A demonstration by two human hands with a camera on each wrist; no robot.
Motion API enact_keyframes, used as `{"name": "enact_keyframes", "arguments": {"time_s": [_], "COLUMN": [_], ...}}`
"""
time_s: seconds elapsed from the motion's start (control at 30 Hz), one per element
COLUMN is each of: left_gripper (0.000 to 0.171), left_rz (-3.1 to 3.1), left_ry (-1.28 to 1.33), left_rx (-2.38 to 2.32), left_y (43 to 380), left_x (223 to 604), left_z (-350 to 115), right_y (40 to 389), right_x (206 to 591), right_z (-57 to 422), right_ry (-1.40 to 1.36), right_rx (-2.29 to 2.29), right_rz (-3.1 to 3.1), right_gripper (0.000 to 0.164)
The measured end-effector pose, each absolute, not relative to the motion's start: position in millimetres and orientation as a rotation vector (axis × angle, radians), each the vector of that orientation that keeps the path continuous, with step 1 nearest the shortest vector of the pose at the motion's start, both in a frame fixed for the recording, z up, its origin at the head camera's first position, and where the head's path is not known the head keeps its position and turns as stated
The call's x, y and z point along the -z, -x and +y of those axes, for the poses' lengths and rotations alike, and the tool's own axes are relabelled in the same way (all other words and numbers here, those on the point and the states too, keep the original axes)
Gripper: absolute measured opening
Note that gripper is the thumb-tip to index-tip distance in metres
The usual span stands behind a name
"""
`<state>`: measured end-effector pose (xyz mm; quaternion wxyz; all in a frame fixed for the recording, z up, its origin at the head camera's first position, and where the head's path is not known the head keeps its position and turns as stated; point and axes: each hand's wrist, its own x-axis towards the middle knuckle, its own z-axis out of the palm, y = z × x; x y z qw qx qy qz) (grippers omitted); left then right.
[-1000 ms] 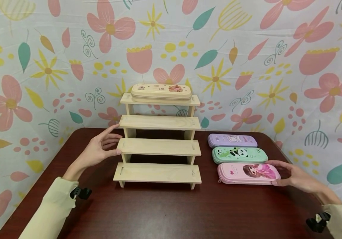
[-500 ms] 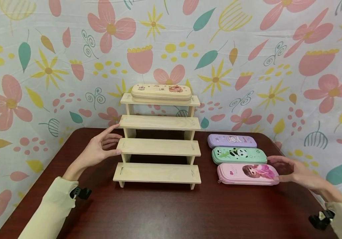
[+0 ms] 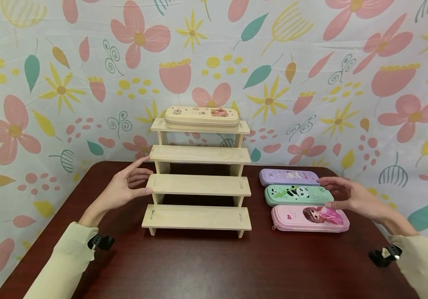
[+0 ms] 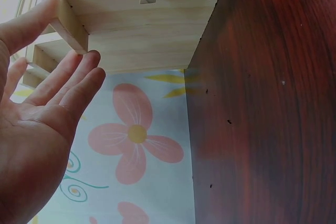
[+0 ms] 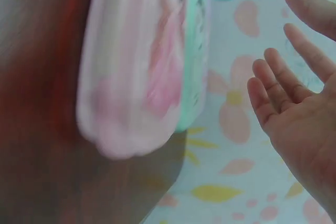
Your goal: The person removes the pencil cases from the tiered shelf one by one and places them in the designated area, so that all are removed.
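Note:
A four-step wooden display stand (image 3: 199, 216) stands mid-table. My left hand (image 3: 118, 187) rests its thumb and fingertips against the stand's left side, fingers relaxed; the left wrist view shows the fingers (image 4: 79, 85) at a step's end. On the top step lies a cream pencil case (image 3: 200, 117). To the right, a purple pencil case (image 3: 289, 177), a green panda pencil case (image 3: 292, 195) and a pink pencil case (image 3: 300, 218) lie in a row. Over the right end of the green case hovers my right hand (image 3: 356, 199), fingers spread and holding nothing.
The dark red-brown wooden table (image 3: 214, 265) reaches back to a hanging cloth (image 3: 87, 83) printed with flowers. Each wrist wears a black strap camera (image 3: 101, 241).
My right hand has left the pink pencil case's right end and moved back and leftward, up over the green one. My left hand and the stand keep their places.

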<state>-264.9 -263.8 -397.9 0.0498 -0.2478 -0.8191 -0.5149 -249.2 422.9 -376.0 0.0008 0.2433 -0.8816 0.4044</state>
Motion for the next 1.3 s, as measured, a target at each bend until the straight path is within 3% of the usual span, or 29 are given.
{"name": "enact_keyframes", "arguments": {"time_s": [0.7,1.3], "left_gripper": [0.096,0.096], "left_rz": [-2.494,-2.494], "left_ry": [0.762,0.766], "left_rx": [1.574,1.566], "left_y": [264.5,265.0], "left_x": [397.0,397.0], "left_z": [-263.6,-264.1], "right_y": [298.7,351.4], "right_x": [320.9,278.0], "right_z": [309.6,225.8], "right_ry": [-0.96,-0.854], "right_rx": [-1.203,-1.385], "right_rz": [-2.73,-2.634], "right_gripper": [0.063,0.067]}}
